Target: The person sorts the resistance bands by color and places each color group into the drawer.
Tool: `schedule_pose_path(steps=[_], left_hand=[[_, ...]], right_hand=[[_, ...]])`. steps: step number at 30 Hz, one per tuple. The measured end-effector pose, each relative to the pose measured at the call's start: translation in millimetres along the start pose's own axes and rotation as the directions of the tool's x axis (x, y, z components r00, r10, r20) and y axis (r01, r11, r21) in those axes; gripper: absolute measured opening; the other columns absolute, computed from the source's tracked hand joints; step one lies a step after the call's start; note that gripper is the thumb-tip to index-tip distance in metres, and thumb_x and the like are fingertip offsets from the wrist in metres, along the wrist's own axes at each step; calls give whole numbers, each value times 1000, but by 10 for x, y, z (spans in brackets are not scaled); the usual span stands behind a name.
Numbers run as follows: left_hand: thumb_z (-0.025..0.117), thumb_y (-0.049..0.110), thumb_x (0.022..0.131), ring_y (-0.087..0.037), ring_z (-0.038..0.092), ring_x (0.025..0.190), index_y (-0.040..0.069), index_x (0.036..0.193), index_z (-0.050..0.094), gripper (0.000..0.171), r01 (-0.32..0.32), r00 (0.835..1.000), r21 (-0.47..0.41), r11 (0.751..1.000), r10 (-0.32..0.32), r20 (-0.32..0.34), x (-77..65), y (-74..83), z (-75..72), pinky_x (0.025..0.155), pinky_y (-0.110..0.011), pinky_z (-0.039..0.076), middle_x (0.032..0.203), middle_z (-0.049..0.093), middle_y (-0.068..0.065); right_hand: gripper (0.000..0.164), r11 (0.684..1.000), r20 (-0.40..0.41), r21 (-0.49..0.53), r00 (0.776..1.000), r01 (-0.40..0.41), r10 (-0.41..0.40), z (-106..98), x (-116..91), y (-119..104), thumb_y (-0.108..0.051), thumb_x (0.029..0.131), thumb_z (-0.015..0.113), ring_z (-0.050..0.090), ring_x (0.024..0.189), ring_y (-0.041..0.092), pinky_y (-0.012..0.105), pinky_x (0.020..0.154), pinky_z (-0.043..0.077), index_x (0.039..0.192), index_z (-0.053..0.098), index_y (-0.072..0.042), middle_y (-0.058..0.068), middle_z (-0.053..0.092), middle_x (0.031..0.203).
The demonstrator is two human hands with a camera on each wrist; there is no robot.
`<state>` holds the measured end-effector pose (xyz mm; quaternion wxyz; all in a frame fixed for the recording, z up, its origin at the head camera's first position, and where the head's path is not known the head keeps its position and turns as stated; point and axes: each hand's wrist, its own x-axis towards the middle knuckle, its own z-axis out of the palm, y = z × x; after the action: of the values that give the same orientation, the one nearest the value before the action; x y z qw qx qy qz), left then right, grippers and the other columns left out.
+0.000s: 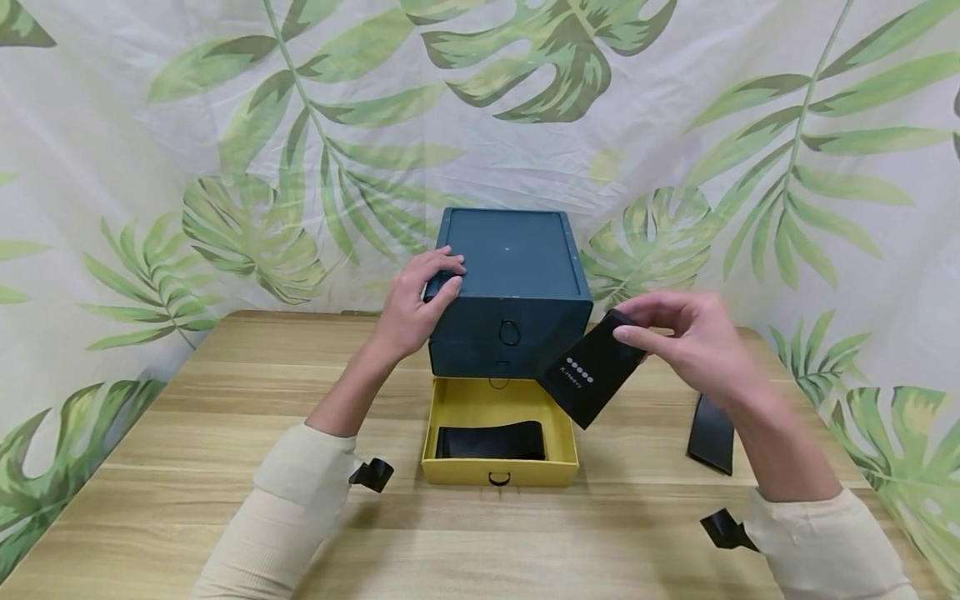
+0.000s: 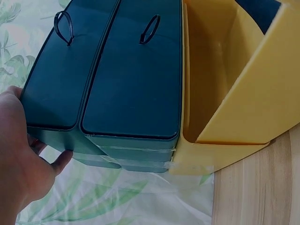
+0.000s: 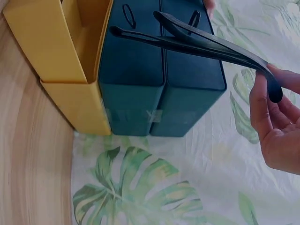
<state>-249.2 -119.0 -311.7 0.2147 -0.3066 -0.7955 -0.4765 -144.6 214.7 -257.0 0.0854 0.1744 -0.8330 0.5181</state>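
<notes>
A folded black resistance band [image 1: 592,367] printed "X-Heavy" hangs tilted from my right hand [image 1: 693,342], pinched at its upper end between thumb and fingers. In the right wrist view its layers [image 3: 211,47] spread apart toward the free end. The band's lower corner overlaps the right wall of the pulled-out yellow drawer [image 1: 461,472]. Inside that drawer lies another folded black band [image 1: 491,442]. My left hand [image 1: 420,300] rests over the top left edge of the blue drawer box [image 1: 517,250], and one finger reaches down its side in the left wrist view.
Two blue drawers with black loop pulls [image 1: 509,332] are stacked above the yellow one. A flat black piece [image 1: 712,433] lies on the wooden table [image 1: 225,400] by my right forearm. Behind the table hangs a leaf-patterned cloth [image 1: 525,150].
</notes>
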Motion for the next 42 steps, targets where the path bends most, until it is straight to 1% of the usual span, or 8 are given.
schedule_pose_path(steps=[5,13,17,22,27,29,36,42], left_hand=[[59,12,104,-32,43,146,-4,116,71,23,-1,1000,-5,1000,1,-6,-4,-9,3,123,-53,28,139,62,-21],[57,14,105,-32,40,148,-1,117,68,22,0,1000,19,1000,0,-2,-17,-33,7,122,-55,28,141,62,-19],[57,13,105,-33,41,147,-3,117,69,23,-16,1000,18,1000,16,-4,-12,-44,8,122,-54,28,139,62,-21],[57,11,104,-33,41,147,-4,116,70,23,-25,1000,15,1000,25,-3,-4,-41,4,123,-53,28,138,62,-21],[57,11,105,-33,41,147,-4,116,70,22,-25,1000,16,1000,25,-6,2,-28,4,123,-53,27,138,63,-21],[57,11,105,-33,42,147,-4,115,70,22,-24,1000,19,1000,25,-6,6,-25,7,123,-52,28,138,63,-21],[56,14,105,-32,42,146,-3,116,70,24,-7,1000,30,1000,7,2,7,-10,16,123,-53,28,138,63,-20],[56,14,105,-32,42,146,-4,115,70,25,-6,1000,29,1000,6,3,4,-12,16,123,-53,28,138,63,-21]], right_hand=[[22,1000,43,-3,999,20,-20,90,1,-15,-1,92,77,74,84,11,26,73,59,113,74,6,0,75,97],[23,1000,100,3,995,1,-1,240,6,-24,-5,94,76,72,93,13,27,79,59,116,75,2,14,73,109],[23,1000,126,19,992,-2,0,334,20,-12,-6,94,76,71,97,14,27,81,58,117,75,1,14,73,113],[30,997,144,72,989,28,-38,501,62,14,-3,94,75,70,99,20,27,80,58,123,71,2,14,71,113],[32,994,167,94,984,49,-64,689,103,12,-1,94,74,68,101,24,28,82,58,126,70,2,13,69,121],[30,994,163,95,984,55,-70,768,118,10,-1,93,75,68,98,24,29,82,58,123,72,2,13,70,119],[27,996,115,71,991,60,-68,1038,125,-6,-2,87,82,69,81,21,27,76,58,113,74,0,11,73,96],[26,997,124,61,990,54,-61,1240,114,-7,-4,85,85,71,78,19,30,79,61,108,74,-1,10,74,93]])
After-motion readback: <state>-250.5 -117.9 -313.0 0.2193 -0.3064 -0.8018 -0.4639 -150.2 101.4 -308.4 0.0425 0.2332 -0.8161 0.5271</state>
